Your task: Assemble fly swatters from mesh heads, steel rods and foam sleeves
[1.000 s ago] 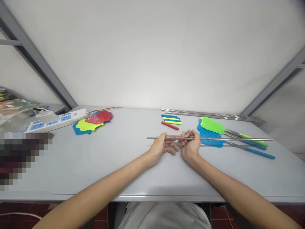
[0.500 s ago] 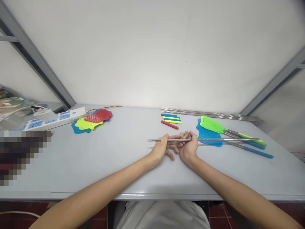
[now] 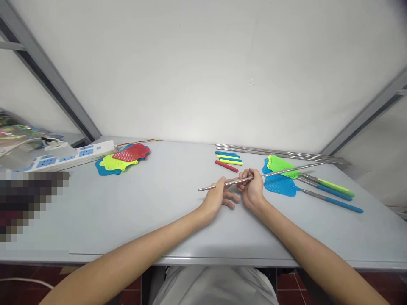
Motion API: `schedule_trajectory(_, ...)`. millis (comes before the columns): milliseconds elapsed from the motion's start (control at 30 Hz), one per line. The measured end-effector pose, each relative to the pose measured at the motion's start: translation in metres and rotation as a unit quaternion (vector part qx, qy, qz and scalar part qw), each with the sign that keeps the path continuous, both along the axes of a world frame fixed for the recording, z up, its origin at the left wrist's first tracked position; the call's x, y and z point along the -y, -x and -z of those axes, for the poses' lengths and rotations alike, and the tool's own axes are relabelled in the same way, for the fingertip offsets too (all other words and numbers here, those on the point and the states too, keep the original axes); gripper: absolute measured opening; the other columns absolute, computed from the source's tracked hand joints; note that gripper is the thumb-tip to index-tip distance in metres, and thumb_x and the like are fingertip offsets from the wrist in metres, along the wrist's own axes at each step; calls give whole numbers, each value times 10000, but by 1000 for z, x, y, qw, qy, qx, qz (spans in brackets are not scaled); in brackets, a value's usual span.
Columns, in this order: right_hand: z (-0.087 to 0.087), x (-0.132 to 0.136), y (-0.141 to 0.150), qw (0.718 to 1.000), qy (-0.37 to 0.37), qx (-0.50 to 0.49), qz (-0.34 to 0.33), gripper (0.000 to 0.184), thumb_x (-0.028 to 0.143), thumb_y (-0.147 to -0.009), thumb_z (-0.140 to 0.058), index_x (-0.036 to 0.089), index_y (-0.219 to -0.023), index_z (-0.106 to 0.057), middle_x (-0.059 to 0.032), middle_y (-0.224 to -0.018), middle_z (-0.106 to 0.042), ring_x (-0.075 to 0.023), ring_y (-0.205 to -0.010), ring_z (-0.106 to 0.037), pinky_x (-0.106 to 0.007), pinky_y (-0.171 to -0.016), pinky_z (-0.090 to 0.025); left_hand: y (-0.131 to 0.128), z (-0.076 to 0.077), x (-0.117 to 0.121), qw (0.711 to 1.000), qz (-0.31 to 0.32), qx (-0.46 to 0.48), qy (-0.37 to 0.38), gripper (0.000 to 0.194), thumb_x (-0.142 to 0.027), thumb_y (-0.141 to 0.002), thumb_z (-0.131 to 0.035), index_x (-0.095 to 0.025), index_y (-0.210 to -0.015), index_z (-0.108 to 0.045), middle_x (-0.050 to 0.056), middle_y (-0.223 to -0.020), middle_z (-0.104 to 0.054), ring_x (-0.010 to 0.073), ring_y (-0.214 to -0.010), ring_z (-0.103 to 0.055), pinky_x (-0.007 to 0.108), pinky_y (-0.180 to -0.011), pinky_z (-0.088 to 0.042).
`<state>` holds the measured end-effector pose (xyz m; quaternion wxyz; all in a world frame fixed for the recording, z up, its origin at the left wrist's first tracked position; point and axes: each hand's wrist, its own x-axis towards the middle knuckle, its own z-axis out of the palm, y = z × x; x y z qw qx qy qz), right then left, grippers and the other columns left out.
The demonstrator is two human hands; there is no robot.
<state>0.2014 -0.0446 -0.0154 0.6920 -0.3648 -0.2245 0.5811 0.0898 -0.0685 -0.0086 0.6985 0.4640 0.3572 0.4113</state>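
Both hands hold one thin telescopic metal rod (image 3: pixel 292 170) above the table, its right end tilted up toward the back. My left hand (image 3: pixel 216 197) pinches it near the left end between thumb and forefinger, the other fingers loosely spread. My right hand (image 3: pixel 252 190) is closed round its middle. Beyond the rod, on the right, lie fly swatters with a green head (image 3: pixel 282 166) and a blue head (image 3: pixel 280 185), metal shafts and coloured grips. Behind my hands rest several loose handle grips, among them a red grip (image 3: pixel 227 166) and a yellow grip (image 3: pixel 230 162).
More metal rods (image 3: pixel 282 153) lie along the wall. Loose swatter heads, a red one (image 3: pixel 132 152) on top, overlap on the left beside a white power strip (image 3: pixel 76 156). Plastic bags (image 3: pixel 19 133) are at the far left. The grey table (image 3: pixel 152 203) ends in front of me.
The rod has become shorter at its right end and has swung from level to tilted, right end up and left end slightly down. Both hands keep their hold on it.
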Motion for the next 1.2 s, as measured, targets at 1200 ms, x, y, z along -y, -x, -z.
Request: schedule_trajectory(1200, -37, -23, -58, 992, 2, -70, 107, 298, 352, -838, -384, 133, -659, -477, 86, -464, -329, -30, -338, -282, -165, -328, -250, 0, -2, 8, 988, 17, -110, -105, 373, -445, -773, -406, -130, -767, -606, 63, -749, -594, 89, -506, -485, 218, -486, -377)
